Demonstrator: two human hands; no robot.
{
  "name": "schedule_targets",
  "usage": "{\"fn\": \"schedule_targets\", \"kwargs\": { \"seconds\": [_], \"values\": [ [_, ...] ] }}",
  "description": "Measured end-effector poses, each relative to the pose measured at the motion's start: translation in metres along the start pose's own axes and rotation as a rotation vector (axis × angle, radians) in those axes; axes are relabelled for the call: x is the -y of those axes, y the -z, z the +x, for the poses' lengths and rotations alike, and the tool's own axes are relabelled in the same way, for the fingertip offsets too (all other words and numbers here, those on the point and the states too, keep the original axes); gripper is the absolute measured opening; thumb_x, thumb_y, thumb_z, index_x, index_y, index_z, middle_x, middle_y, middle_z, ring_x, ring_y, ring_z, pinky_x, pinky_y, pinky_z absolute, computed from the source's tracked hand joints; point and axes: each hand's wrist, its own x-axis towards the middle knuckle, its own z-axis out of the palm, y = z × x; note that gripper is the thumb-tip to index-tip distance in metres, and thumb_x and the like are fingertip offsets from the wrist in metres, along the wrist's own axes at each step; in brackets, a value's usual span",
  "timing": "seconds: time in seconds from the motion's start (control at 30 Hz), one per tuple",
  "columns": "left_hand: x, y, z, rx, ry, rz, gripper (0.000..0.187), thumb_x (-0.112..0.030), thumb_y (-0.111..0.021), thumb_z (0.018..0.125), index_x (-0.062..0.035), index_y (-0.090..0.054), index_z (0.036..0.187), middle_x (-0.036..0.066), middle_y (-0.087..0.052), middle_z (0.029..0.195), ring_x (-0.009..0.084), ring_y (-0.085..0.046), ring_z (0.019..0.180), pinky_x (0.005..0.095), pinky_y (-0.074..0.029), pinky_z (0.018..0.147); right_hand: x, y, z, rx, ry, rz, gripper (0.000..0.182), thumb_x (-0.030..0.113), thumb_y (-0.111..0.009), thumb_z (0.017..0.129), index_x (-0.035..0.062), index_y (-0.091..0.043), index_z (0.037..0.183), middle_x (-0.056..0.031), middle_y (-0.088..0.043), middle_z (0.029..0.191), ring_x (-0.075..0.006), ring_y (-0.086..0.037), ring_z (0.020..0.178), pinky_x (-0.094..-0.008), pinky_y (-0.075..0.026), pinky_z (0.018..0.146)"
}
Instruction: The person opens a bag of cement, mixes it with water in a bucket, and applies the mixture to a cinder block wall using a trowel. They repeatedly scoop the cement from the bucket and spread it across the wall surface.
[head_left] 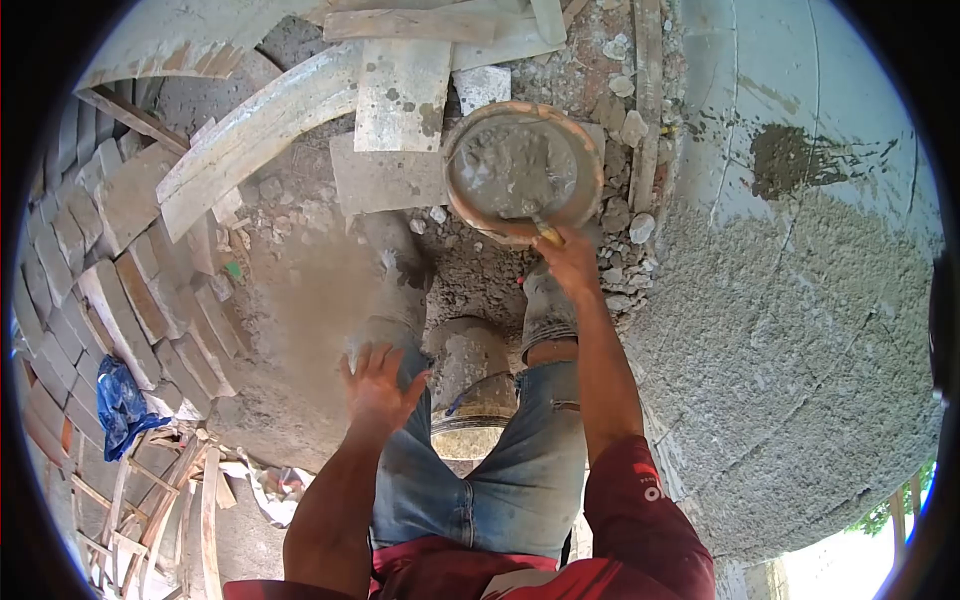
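A round basin (598, 180) with a worn, orange-brown rim holds wet grey mortar (515, 160) and stands in front of my feet. At its near edge, my right hand (568, 258) is closed around the yellowish handle of a tool (547, 232); the tool's far end is hidden in the mortar. My left hand (378, 385) rests over my left knee, fingers spread, holding nothing. Between my legs is an upturned, mortar-stained bucket (470, 365).
Boards (400, 95) lie beyond and left of the basin. Rubble (620, 215) lines its right side. The wall at right carries rough plaster (780, 380). Stacked bricks (120, 290), a blue bag (122, 405) and wood scraps (150, 500) are on the left.
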Motion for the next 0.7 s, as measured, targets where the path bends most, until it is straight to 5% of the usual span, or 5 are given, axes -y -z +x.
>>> {"fn": "schedule_targets", "kwargs": {
  "seconds": [0.03,0.23,0.43,0.57,0.7],
  "values": [
    [-0.001,0.001,0.0,0.02,0.006,-0.002,0.054,-0.053,-0.056,0.083,-0.0134,-0.054,0.12,0.005,-0.045,0.13,0.0267,-0.03,0.132,0.0538,-0.009,0.11,-0.007,0.004,-0.005,0.012,0.06,0.115,0.036,0.028,-0.069,0.081,0.0024,-0.062,0.105,-0.0087,-0.064,0.086,-0.0191,-0.059,0.072,-0.0331,-0.046,0.065],
    [-0.008,0.002,0.002,0.044,0.012,-0.06,0.052,-0.05,-0.057,0.083,-0.0134,-0.054,0.12,0.005,-0.044,0.131,0.0271,-0.03,0.132,0.0533,-0.009,0.11,-0.02,0.028,-0.037,0.103,0.115,0.531,0.031,0.008,-0.069,0.081,0.0015,-0.061,0.11,0.0004,-0.061,0.086,-0.0061,-0.055,0.071,-0.0235,-0.044,0.055],
    [-0.02,0.005,0.004,0.039,0.026,0.02,0.049,-0.047,-0.056,0.085,-0.0129,-0.054,0.12,0.005,-0.045,0.131,0.0275,-0.03,0.132,0.0516,-0.01,0.111,-0.065,0.12,-0.032,0.274,0.02,1.008,0.029,0.021,-0.065,0.085,0.0028,-0.059,0.106,-0.0078,-0.062,0.075,-0.011,-0.057,0.053,-0.0224,-0.049,0.045],
    [-0.017,0.004,0.004,0.052,0.007,-0.018,0.05,-0.047,-0.056,0.084,-0.0131,-0.054,0.12,0.005,-0.045,0.131,0.0275,-0.03,0.133,0.0517,-0.01,0.111,-0.104,0.222,-0.029,-0.082,-0.073,1.043,0.037,0.025,-0.063,0.087,0.0028,-0.053,0.114,-0.0064,-0.061,0.07,-0.0106,-0.053,0.05,-0.0233,-0.047,0.042],
    [-0.015,0.004,0.004,0.071,0.028,0.007,0.051,-0.048,-0.056,0.084,-0.0133,-0.053,0.121,0.005,-0.045,0.132,0.0264,-0.029,0.133,0.0517,-0.01,0.111,-0.029,0.239,-0.121,-0.326,0.091,0.535,0.035,0.028,-0.066,0.084,0.0039,-0.058,0.108,-0.0037,-0.06,0.069,-0.0102,-0.051,0.049,-0.0252,-0.045,0.043]
  ]
}}
